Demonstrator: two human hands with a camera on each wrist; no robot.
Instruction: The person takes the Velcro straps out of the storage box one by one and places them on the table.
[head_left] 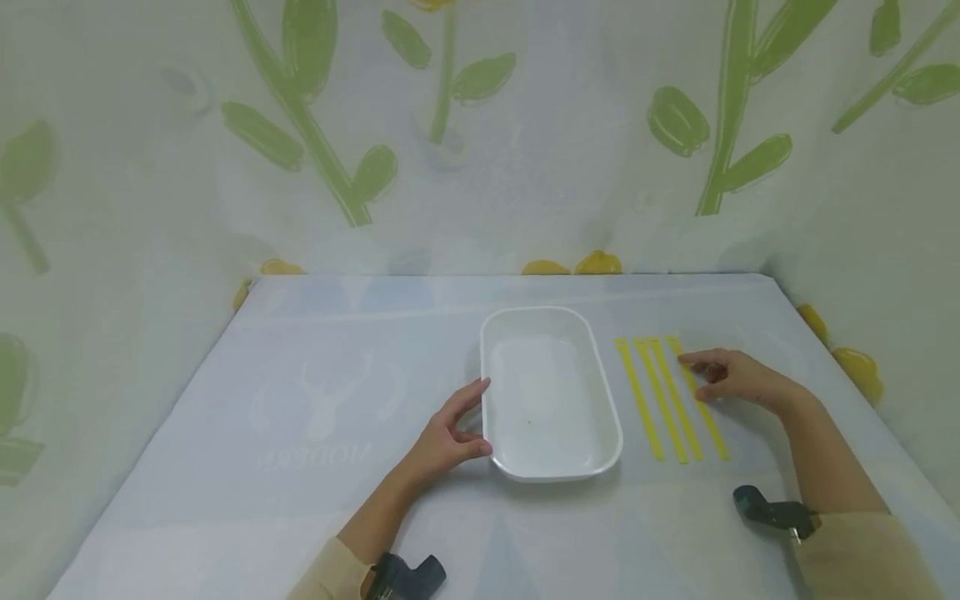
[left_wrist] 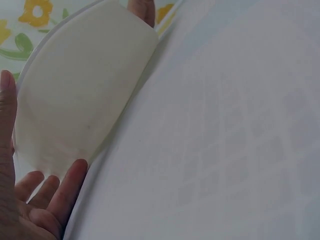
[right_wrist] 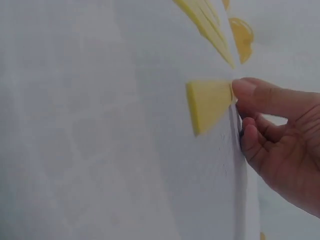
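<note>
A white, rounded rectangular tray (head_left: 551, 400) sits in the middle of the table. My left hand (head_left: 446, 442) rests against its left side, thumb and fingers spread along the wall. Seen in the left wrist view, extended fingers (left_wrist: 67, 190) touch the pale outer wall of the tray (left_wrist: 85, 85). To the right of the tray lie several long, thin yellow strips (head_left: 637, 400), roughly parallel. My right hand (head_left: 738, 379) pinches the rightmost yellow strip (head_left: 708, 425) between thumb and fingers. In the right wrist view, the thumb covers the far part of that strip (right_wrist: 212, 100).
A pale patterned cloth covers the table (head_left: 225, 442). Behind and beside it hang light curtains (head_left: 525, 167) with green leaves and yellow flowers. Each wrist carries a dark camera mount (head_left: 776, 510).
</note>
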